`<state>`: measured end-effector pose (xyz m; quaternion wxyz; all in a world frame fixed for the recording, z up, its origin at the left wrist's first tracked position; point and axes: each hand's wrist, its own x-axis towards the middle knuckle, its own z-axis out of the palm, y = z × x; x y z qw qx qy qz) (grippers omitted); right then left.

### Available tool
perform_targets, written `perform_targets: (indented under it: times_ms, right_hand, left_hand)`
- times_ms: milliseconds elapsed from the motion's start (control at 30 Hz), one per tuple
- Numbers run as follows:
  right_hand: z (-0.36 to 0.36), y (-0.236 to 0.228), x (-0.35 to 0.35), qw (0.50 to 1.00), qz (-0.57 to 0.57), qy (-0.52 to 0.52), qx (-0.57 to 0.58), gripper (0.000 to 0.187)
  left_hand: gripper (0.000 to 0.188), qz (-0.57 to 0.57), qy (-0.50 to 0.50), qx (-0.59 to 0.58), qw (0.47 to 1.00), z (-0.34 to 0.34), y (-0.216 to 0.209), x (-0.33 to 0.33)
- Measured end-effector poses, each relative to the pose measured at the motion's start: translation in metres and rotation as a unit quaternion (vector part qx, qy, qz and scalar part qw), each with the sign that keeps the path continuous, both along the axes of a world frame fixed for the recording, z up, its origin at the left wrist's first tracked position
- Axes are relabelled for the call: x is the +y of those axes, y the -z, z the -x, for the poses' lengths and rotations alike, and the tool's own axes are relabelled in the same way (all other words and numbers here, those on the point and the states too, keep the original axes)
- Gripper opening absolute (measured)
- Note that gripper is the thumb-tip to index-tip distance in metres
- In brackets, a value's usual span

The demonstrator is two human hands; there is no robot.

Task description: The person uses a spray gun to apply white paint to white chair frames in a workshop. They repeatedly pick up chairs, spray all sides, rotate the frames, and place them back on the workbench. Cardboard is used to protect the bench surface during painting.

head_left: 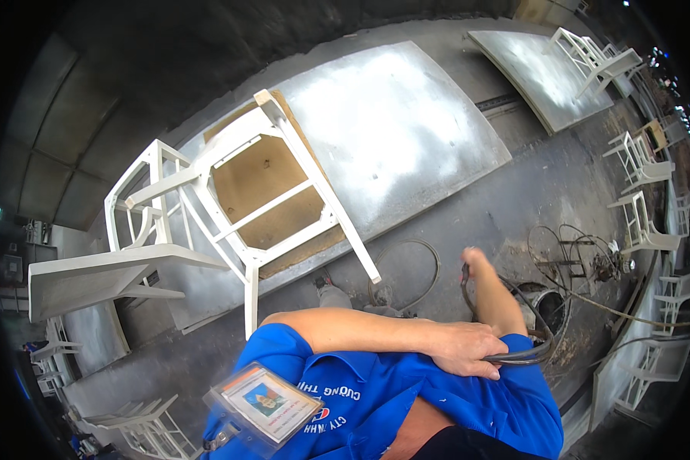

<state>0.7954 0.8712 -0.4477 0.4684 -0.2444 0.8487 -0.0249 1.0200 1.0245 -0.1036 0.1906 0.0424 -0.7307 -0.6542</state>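
Note:
My left arm crosses my blue shirt, and my left hand (pixel 468 349) is closed around a loop of dark hose (pixel 540 354) beside my right forearm. Further forward, my right hand (pixel 478 262) is closed on a dark stretch of the same or another hose, whose end I cannot make out. Ahead to the left, a white chair frame (pixel 280 203) lies with its legs up on a brown board (pixel 268 172). That board rests on a low platform topped with grey metal sheet (pixel 429 138). Neither hand touches the chair.
Another white chair (pixel 142 249) stands at the left, against the platform. A thin hose (pixel 437 268) curls on the floor before me. More hoses lie tangled by a round metal container (pixel 552 307) at the right. White chairs (pixel 642 230) line the far right; a second platform (pixel 537 77) stands beyond.

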Motion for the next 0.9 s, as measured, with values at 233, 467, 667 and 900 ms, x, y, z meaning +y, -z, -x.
perform_targets:
  times_ms: [233,467,667,900]
  right_hand:
    - [-0.077,-0.263,-0.134,0.852,0.447,-0.049,-0.269,0.022]
    - [-0.208,-0.539,-0.106,0.508,0.78,-0.254,-0.263,0.07]
    - [-0.324,-0.615,-0.097,0.42,0.804,-0.299,-0.296,0.066]
    - [-0.442,-0.646,-0.124,0.458,0.793,-0.291,-0.278,0.062]
  left_hand:
    - [0.037,0.007,-0.016,-0.043,0.999,-0.021,0.025,-0.011]
    - [0.034,-0.048,-0.192,-0.154,0.968,-0.12,0.169,-0.007]
    - [0.027,0.001,-0.381,-0.124,0.916,-0.156,0.186,0.023]
    - [0.023,0.129,-0.518,-0.139,0.834,-0.295,0.053,0.07]
